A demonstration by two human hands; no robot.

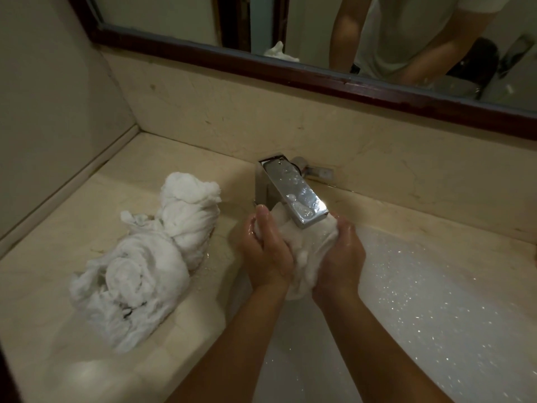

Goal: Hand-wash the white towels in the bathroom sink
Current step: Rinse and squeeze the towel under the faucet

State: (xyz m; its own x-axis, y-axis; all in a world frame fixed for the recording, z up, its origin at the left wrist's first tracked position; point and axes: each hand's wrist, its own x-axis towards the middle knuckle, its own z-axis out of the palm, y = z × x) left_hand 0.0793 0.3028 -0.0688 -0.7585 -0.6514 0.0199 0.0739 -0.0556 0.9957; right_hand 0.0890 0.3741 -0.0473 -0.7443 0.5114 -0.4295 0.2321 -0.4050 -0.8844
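Both hands are in over the sink [436,286]. The left grip [266,251] and the right grip [341,257] are both closed round one soapy towel [311,242], fingers curled into the cloth from either side. The wet white bundle is squeezed between the two palms. The left thumb lies straight up along the cloth, and the right fingers wrap over its top edge. Suds show on the towel between the grips, and both hands glisten wet.

Just above the grips the chrome faucet [296,190] juts out, its end right over the top of the towel and its flat face beaded with drops. Whether water is running I cannot tell. Behind the faucet, farther from the grips, a small chrome lever [305,167] sits by the backsplash.

Off to the left of the left grip, on the cream counter [58,242], lies a heap of white towels [145,257], twisted and crumpled, apart from the hands. The counter looks wet between that heap and the left grip. To the right of the right grip, the white sink wall is speckled with bright droplets. Up beyond the grips, a dark-framed mirror [203,58] reflects a person's arms and pale shirt.
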